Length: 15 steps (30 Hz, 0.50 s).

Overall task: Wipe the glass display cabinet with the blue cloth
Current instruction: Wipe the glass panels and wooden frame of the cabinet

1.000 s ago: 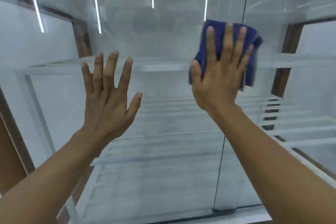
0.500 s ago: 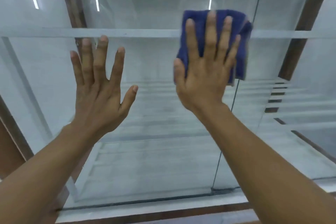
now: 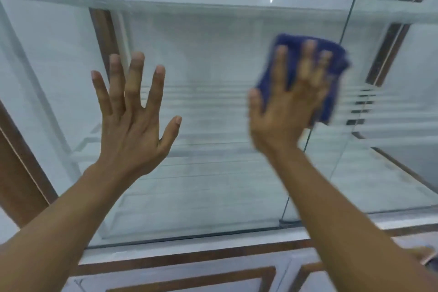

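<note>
Under the flat right hand (image 3: 286, 111), fingers straight: folded blue fabric cloth (image 3: 333, 99) pressed on the clear glass display cabinet front (image 3: 213, 54) | left hand (image 3: 132, 125) spread, holding nothing, left of that grip | risk: unpinched cloth may slide out sideways; a bare palm would smudge the glass — likely if it touches.

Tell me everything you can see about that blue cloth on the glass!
The blue cloth is dark blue and looks soft and fuzzy, like a towel. It seems folded into a squarish pad with a rumpled right edge. It lies flat against the cabinet glass, by the seam between two panes. The right hand presses it with straight, spread fingers, hiding its middle, so only the top, right side and a bit beside the thumb show. It is blurred, so finer details are lost.
</note>
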{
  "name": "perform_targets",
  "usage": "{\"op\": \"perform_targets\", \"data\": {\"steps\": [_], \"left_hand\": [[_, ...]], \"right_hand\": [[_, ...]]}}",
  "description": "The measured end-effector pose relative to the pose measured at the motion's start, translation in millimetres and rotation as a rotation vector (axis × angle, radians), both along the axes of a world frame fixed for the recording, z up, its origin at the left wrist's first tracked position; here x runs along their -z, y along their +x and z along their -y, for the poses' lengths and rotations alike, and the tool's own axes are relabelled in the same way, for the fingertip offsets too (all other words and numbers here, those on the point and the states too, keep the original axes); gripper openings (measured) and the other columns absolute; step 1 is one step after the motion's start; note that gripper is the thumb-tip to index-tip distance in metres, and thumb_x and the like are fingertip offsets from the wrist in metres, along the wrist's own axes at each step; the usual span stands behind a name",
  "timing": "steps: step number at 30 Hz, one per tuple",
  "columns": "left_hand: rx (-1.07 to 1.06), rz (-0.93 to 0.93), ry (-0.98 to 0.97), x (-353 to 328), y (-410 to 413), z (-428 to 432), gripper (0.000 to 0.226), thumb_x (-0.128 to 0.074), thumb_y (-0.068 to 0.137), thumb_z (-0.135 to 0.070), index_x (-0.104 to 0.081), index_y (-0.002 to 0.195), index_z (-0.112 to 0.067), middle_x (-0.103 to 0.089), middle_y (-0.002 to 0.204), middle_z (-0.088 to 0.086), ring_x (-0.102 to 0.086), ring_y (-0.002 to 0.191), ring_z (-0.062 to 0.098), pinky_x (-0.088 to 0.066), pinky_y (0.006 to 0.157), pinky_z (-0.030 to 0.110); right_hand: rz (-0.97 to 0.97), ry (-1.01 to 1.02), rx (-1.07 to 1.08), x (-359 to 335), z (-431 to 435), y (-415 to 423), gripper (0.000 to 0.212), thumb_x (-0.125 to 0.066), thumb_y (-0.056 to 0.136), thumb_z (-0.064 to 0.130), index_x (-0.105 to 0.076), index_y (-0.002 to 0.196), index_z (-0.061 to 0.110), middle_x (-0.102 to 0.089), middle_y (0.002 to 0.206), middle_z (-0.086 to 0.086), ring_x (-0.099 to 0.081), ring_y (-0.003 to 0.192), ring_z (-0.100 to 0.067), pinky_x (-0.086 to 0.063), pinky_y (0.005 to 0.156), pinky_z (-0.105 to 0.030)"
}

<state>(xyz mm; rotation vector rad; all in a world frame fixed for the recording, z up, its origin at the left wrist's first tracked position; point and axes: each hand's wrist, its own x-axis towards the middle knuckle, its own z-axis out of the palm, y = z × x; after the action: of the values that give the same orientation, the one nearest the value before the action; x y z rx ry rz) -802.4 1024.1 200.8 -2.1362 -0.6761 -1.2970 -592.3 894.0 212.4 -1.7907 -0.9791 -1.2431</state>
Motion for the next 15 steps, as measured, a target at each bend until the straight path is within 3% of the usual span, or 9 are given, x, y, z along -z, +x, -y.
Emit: {"op": "perform_targets", "data": {"steps": [3, 5, 7, 10, 12, 15], "left_hand": [[-0.005, -0.005, 0.005, 5.6, 1.9, 1.2, 0.078, -0.044, 0.099, -0.049, -0.014, 0.156, -0.007, -0.010, 0.159, 0.028, -0.008, 0.145, 0.055, 0.004, 0.117, 0.064], [0.009, -0.021, -0.005, 16.1, 1.2, 2.1, 0.078, -0.044, 0.099, -0.050, -0.012, 0.157, -0.008, -0.010, 0.159, 0.027, -0.006, 0.146, 0.053, 0.005, 0.118, 0.063], [0.019, -0.046, -0.020, 32.1, -0.5, 5.7, 0.078, -0.044, 0.098, -0.050, -0.013, 0.157, -0.009, -0.006, 0.161, 0.024, -0.002, 0.148, 0.048, 0.006, 0.119, 0.061], [0.019, -0.110, -0.046, 56.3, -2.6, 10.6, 0.080, -0.043, 0.098, -0.052, -0.007, 0.158, -0.014, 0.012, 0.164, 0.012, 0.009, 0.149, 0.038, 0.007, 0.119, 0.062], [0.009, -0.139, -0.046, 62.3, -2.4, 11.7, 0.081, -0.043, 0.098, -0.053, -0.004, 0.158, -0.017, 0.021, 0.163, 0.008, 0.015, 0.150, 0.036, 0.008, 0.119, 0.062], [0.014, -0.156, -0.029, 41.3, 5.2, 13.1, 0.078, -0.042, 0.098, -0.052, -0.007, 0.159, -0.019, 0.011, 0.165, 0.010, 0.008, 0.152, 0.039, 0.005, 0.119, 0.064]], "right_hand": [[0.223, -0.174, -0.253, 16.2, -35.1, -68.6, 0.061, -0.042, 0.099, 0.046, -0.035, 0.153, 0.020, -0.033, 0.160, -0.018, -0.020, 0.149, -0.043, -0.003, 0.123, -0.059], [0.271, -0.214, -0.335, 26.8, -28.2, -60.8, 0.058, -0.040, 0.098, 0.036, -0.031, 0.154, 0.021, -0.032, 0.161, -0.015, -0.020, 0.151, -0.039, -0.004, 0.125, -0.056], [0.246, -0.178, -0.254, 46.7, -6.2, -22.8, 0.055, -0.035, 0.101, 0.034, -0.028, 0.155, 0.024, -0.029, 0.162, -0.012, -0.017, 0.152, -0.036, -0.007, 0.125, -0.054], [-0.012, -0.132, -0.019, 94.3, 44.1, 39.0, 0.059, -0.030, 0.105, 0.047, -0.022, 0.158, 0.024, -0.013, 0.164, -0.014, -0.010, 0.152, -0.040, -0.012, 0.122, -0.062], [-0.094, -0.167, 0.022, 111.5, 51.0, 38.6, 0.064, -0.029, 0.104, 0.052, -0.018, 0.159, 0.022, -0.006, 0.164, -0.017, -0.005, 0.152, -0.043, -0.013, 0.120, -0.065], [0.188, -0.296, -0.114, 87.3, 19.3, 4.3, 0.061, -0.036, 0.103, 0.052, -0.022, 0.158, 0.029, -0.013, 0.164, -0.012, -0.003, 0.154, -0.036, -0.006, 0.125, -0.056]]}}
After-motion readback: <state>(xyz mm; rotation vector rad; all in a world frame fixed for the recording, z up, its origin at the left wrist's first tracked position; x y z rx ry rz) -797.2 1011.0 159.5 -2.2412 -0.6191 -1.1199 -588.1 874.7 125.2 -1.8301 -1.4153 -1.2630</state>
